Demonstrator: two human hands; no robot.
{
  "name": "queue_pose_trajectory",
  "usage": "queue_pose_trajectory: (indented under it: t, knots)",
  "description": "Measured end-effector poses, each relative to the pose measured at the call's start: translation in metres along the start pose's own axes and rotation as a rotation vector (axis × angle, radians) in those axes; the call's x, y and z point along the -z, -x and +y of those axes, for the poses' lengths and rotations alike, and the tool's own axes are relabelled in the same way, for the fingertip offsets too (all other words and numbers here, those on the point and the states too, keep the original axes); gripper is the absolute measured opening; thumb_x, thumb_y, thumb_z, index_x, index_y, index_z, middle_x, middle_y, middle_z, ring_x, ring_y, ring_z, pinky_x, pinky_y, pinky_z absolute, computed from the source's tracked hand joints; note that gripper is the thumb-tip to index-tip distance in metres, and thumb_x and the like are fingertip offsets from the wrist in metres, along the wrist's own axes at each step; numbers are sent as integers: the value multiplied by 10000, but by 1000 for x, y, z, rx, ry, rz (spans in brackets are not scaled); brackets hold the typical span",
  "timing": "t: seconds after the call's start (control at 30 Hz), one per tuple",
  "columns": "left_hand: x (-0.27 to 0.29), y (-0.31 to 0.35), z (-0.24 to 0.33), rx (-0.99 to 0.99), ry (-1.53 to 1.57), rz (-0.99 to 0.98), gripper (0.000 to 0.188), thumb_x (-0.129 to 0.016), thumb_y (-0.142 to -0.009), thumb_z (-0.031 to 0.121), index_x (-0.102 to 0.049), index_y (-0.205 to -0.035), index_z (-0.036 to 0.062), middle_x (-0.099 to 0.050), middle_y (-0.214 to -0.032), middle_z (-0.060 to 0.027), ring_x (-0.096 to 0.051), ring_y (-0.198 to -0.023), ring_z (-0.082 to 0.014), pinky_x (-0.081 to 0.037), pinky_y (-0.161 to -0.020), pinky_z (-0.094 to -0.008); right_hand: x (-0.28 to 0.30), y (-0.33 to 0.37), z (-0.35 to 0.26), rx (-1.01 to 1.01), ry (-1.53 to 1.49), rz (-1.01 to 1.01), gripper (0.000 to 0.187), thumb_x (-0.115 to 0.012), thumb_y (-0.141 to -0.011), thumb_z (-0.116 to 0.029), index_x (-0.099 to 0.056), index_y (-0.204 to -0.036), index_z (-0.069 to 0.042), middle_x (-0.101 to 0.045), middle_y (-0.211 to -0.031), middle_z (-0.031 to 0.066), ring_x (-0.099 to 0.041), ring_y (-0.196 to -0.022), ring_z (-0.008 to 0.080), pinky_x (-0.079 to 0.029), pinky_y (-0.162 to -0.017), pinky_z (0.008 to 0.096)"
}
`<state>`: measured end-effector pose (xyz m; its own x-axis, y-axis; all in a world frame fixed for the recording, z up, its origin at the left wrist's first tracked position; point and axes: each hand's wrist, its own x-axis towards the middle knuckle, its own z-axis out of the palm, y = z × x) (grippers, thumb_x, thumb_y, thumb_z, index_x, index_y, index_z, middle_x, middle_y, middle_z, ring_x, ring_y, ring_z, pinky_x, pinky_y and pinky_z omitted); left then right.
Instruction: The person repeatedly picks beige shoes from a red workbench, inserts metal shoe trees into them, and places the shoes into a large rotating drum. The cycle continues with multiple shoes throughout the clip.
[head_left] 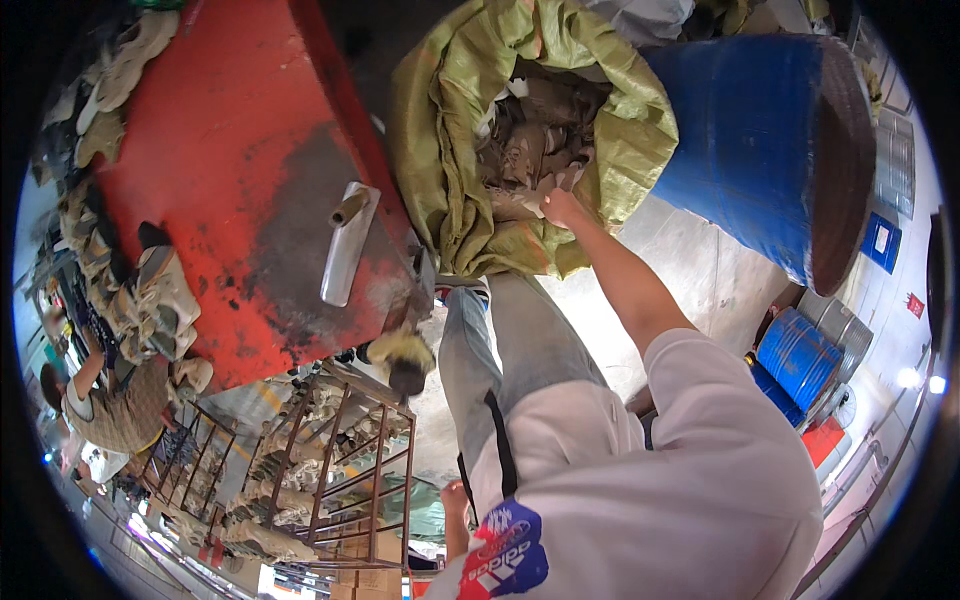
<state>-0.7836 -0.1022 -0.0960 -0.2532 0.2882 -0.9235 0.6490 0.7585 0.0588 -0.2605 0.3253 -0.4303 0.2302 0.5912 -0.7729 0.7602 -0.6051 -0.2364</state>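
My right hand (565,208) reaches down inside the mouth of a yellow-green woven sack (437,130), its fingers closed on a thin, pale brown scrap (563,180). Crumpled brown pieces (530,140), with a few whitish bits among them, fill the sack. The exact kind of these pieces is hard to make out. Down by my left side hangs my left hand (455,497), away from the sack; its fingers are too small and partly hidden to read.
Left of the sack stands a red table (220,130) bearing a flat metal tool (345,250) with a stubby handle. Shoes (165,300) line its far left side. A blue drum (735,150) lies right. Shoe racks (330,480) stand lower left, near another person (125,405).
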Motion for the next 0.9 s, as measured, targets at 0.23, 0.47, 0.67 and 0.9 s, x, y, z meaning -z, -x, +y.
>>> queue_pose_trajectory:
  t: [0.23, 0.47, 0.67, 0.9]
  knots:
    - [-17, 28, -34, 219, 175, -85, 152, -582, -920, 89, -647, -803, 16, -594, -727, 2, -513, -714, -127, -458, -666, -326, -54, -85, 1, 139, -28, -106, 759, -754, -861, -466, -499, -1454, -69, -627, -1330, 238, -593, -1237, 402, -492, -1029, 464]
    - [-44, 47, -37, 368, 554, -57, 194, -657, -959, 168, -712, -982, -16, -676, -886, -12, -584, -770, -105, -488, -665, -303, -27, -84, -11, 333, 518, -430, 1006, -842, -734, -501, -385, -1543, -117, -635, -1331, 216, -604, -1231, 391, -485, -1050, 471]
    - [-72, 13, -29, 215, 596, 44, 271, -577, -1041, 231, -711, -1040, -4, -685, -902, -15, -612, -824, -109, -510, -760, -270, 34, -32, -39, 225, 486, -351, 740, -813, -678, -466, -655, -1317, -127, -698, -1237, 168, -663, -1147, 357, -536, -944, 501]
    - [-79, 4, 156, -68, 876, 43, 348, -593, -1038, 286, -658, -1207, -12, -707, -1165, -118, -672, -1061, -207, -523, -931, -328, 185, 84, -40, 271, 503, -175, 655, -826, -617, -442, -741, -1156, -79, -747, -1063, 155, -704, -1029, 333, -566, -863, 433]
